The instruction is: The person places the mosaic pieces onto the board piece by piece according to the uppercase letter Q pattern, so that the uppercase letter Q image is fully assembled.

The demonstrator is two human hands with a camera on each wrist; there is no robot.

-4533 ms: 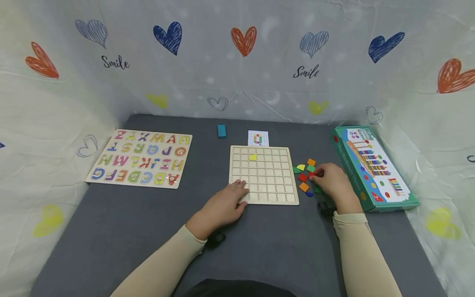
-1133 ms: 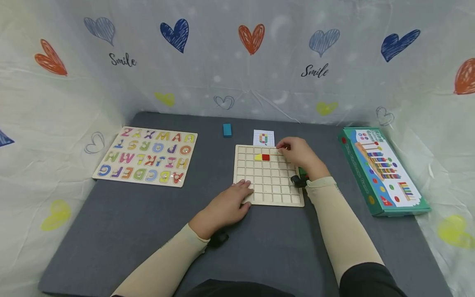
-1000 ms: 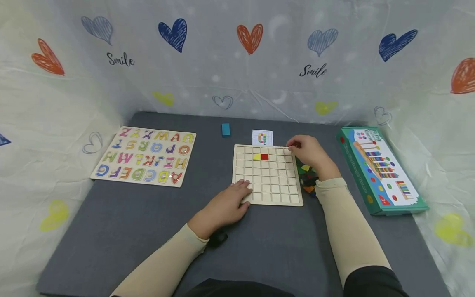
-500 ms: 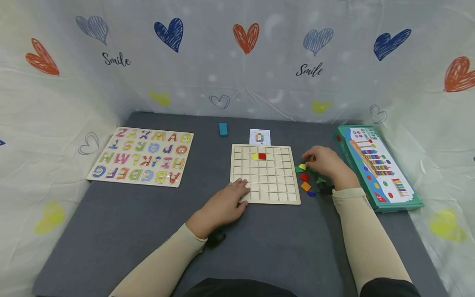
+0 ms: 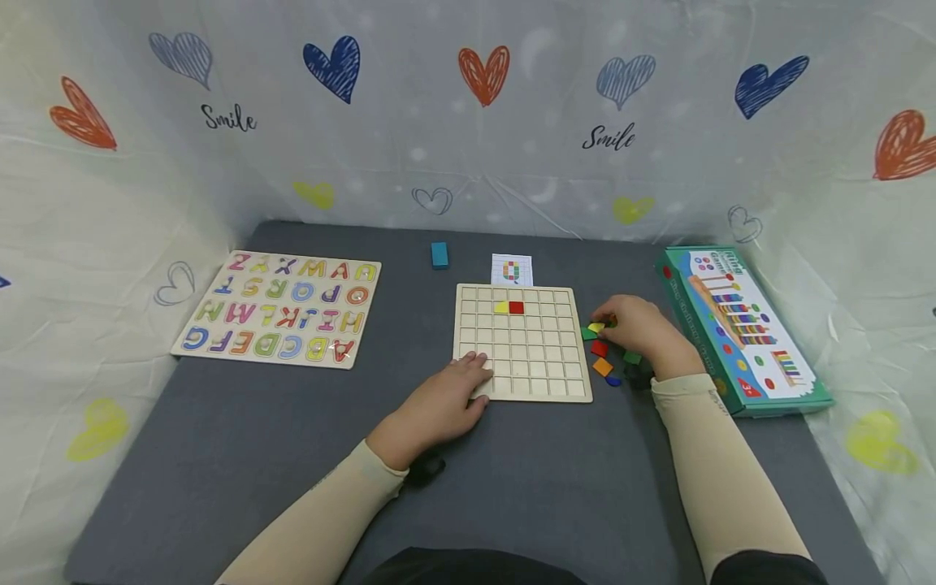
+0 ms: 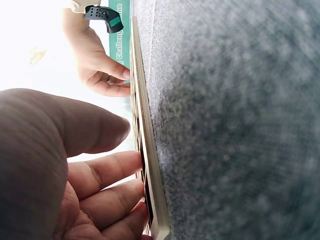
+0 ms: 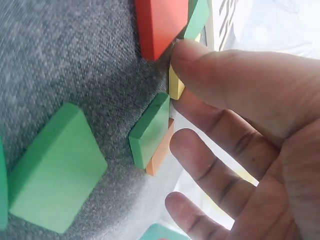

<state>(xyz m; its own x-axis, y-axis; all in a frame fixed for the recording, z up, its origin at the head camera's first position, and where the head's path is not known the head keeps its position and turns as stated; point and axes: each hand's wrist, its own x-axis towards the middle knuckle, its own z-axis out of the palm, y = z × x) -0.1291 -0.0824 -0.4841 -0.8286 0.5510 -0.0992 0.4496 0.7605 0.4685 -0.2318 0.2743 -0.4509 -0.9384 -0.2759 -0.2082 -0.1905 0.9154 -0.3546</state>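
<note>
My left hand point(image 5: 439, 406) lies with extended fingers on the near-left part of a pale wooden grid board point(image 5: 541, 349). In the left wrist view its fingertips touch the edge of the board point(image 6: 155, 190). Set in the board's upper rows are a yellow piece point(image 5: 500, 308) and a red square point(image 5: 516, 308), side by side. Right of the board, my right hand point(image 5: 643, 331) pinches a yellow piece point(image 7: 174, 82) between thumb and index finger. Around it lie a red square point(image 7: 160, 25), green pieces point(image 7: 62, 170), an orange piece point(image 5: 603, 367) and a blue piece point(image 5: 613, 381).
A small pattern card point(image 5: 512, 270) lies against the board's far edge, with a blue block point(image 5: 439, 255) to its left. An alphabet puzzle board point(image 5: 278, 313) is at the left. A green game box point(image 5: 746, 333) stands close to the right forearm.
The red square has come onto the board beside the yellow piece. My right hand has gone from above the board's far right corner back to the loose pieces. My left hand stays put.
</note>
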